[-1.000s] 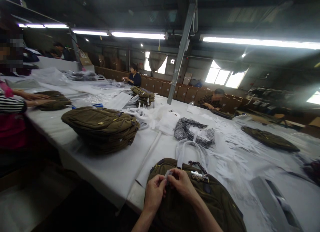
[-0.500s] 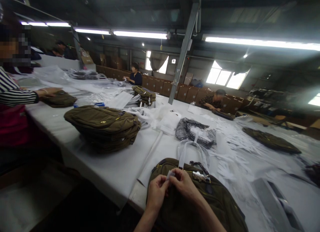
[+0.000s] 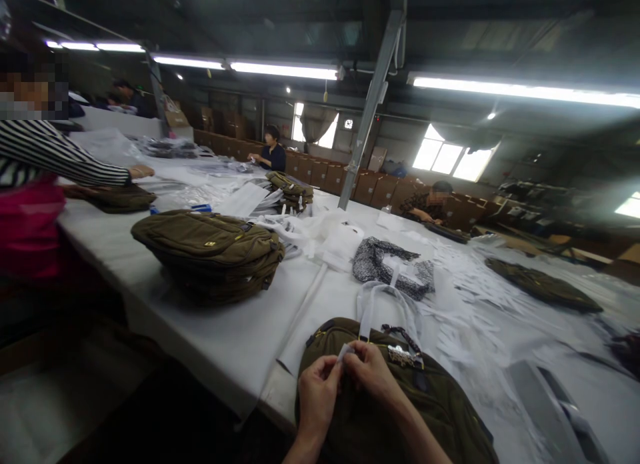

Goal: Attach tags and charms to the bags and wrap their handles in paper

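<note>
L hand [image 3: 317, 394] & R hand [image 3: 373, 377] both pinched shut on the white tag [image 3: 345, 351] at top of the olive backpack [image 3: 435, 411] at the table [image 3: 225, 337] near edge; I'm mid-fiddle w/ it, next prob needs fine finger work.

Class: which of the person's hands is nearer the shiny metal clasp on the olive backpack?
Right. Both hands pinch a white tag; the right hand lies just left of the metal clasp, the left hand farther left.
</note>
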`<state>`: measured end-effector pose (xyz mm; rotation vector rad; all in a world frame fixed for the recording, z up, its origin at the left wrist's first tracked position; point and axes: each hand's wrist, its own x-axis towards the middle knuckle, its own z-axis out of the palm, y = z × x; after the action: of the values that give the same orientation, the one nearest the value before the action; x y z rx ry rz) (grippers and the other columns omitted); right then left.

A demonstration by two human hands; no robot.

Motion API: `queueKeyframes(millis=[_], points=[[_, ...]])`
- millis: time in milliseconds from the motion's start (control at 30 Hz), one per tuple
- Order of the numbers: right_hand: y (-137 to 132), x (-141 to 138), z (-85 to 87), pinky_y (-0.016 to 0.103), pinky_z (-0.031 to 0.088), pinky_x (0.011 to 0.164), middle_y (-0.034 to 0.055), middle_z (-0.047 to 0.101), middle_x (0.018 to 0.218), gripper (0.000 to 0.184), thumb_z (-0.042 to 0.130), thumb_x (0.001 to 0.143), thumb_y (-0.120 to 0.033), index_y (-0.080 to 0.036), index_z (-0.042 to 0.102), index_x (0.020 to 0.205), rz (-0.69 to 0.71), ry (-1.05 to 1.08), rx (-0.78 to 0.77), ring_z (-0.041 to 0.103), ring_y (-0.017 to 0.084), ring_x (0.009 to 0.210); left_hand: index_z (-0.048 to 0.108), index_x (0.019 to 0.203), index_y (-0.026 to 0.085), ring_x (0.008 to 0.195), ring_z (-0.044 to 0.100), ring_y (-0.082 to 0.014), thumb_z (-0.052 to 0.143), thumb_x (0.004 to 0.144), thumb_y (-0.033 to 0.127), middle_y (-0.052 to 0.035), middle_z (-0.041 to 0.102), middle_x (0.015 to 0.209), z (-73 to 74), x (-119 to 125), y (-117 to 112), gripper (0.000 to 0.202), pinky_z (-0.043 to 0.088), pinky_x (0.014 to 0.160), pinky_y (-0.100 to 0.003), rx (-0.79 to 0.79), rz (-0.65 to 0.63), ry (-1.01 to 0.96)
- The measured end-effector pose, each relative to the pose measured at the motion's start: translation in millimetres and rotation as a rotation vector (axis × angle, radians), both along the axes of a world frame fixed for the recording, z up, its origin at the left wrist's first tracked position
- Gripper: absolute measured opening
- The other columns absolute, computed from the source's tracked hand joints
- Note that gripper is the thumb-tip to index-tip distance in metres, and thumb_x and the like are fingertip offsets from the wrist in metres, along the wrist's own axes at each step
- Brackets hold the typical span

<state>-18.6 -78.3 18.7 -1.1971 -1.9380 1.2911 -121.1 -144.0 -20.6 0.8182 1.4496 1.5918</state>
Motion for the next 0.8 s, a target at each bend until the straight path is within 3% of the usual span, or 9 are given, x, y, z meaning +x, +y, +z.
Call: queueKeyframes(millis=[100,267,333,433,600,700,800], points=[[0.2,1.4,3.7,0.018,0.031,0.035,-0.0053,0.05,0.05,0.015,0.044,0.072,-0.024,-0.016,0.057,0.071,0.055,0.005,-0.049,0.04,0.007,0.036,0.066,0.077,0.016,0.05,0.051,-0.0131,0.059,0.074,0.039,-0.0023,0.062,0.061,-0.8,-0.2,-0.3,0.025,0.041,0.046,-0.022,0.01,-0.013,0.037],[0.8,-5.4,0.5,0.019,0.033,0.044,-0.0026,0.053,0.051,0.013,0.05,0.066,-0.019,-0.015,0.059,0.058,-0.082,-0.014,0.144,0.045,0.009,0.048,0.067,0.078,0.02,0.062,0.058,-0.0179,0.053,0.079,0.034,-0.005,0.065,0.07,-1.4,3.6,-3.4,0.02,0.047,0.058,-0.027,0.056,0.076,0.272],[1.1,-6.5,-5.2,0.019,0.031,0.041,-0.0038,0.05,0.047,0.012,0.051,0.066,-0.021,-0.015,0.057,0.057,-0.127,0.048,0.009,0.042,0.008,0.043,0.067,0.082,0.021,0.07,0.059,-0.0183,0.047,0.084,0.028,-0.0064,0.064,0.076,-3.3,6.8,-6.5,0.021,0.048,0.067,-0.028,0.122,0.105,0.466],[2.0,-2.7,-15.1,0.019,0.024,0.032,-0.0064,0.043,0.04,0.016,0.05,0.067,-0.028,-0.017,0.051,0.054,-0.161,0.118,-0.213,0.032,0.006,0.031,0.064,0.097,0.019,0.071,0.057,-0.0169,0.036,0.087,0.016,-0.0073,0.06,0.077,-7.3,10.8,-10.2,0.03,0.047,0.068,-0.028,0.217,0.005,0.817],[5.4,3.7,-23.8,0.017,0.026,0.03,-0.0055,0.044,0.044,0.025,0.047,0.072,-0.036,-0.016,0.05,0.057,-0.189,0.188,-0.263,0.03,0.005,0.032,0.054,0.114,0.011,0.08,0.055,-0.0208,0.035,0.08,0.002,-0.01,0.058,0.088,-9.3,12.4,-12.1,0.04,0.049,0.072,-0.033,0.244,-0.143,1.255],[5.7,1.4,-23.5,0.017,0.027,0.03,-0.0048,0.046,0.046,0.032,0.051,0.074,-0.044,-0.015,0.053,0.06,-0.181,0.21,-0.243,0.035,0.005,0.032,0.054,0.114,0.01,0.083,0.054,-0.0225,0.036,0.079,0.002,-0.011,0.058,0.091,-9.0,11.4,-13.5,0.039,0.048,0.074,-0.037,0.22,-0.161,1.297],[3.0,0.1,-23.3,0.017,0.024,0.029,-0.0067,0.045,0.045,0.037,0.061,0.068,-0.05,-0.014,0.053,0.063,-0.182,0.215,-0.197,0.035,0.005,0.031,0.054,0.114,0.013,0.086,0.054,-0.0226,0.035,0.084,0.009,-0.011,0.058,0.094,-7.2,7.3,-13.0,0.035,0.046,0.078,-0.038,0.217,-0.197,1.131]])
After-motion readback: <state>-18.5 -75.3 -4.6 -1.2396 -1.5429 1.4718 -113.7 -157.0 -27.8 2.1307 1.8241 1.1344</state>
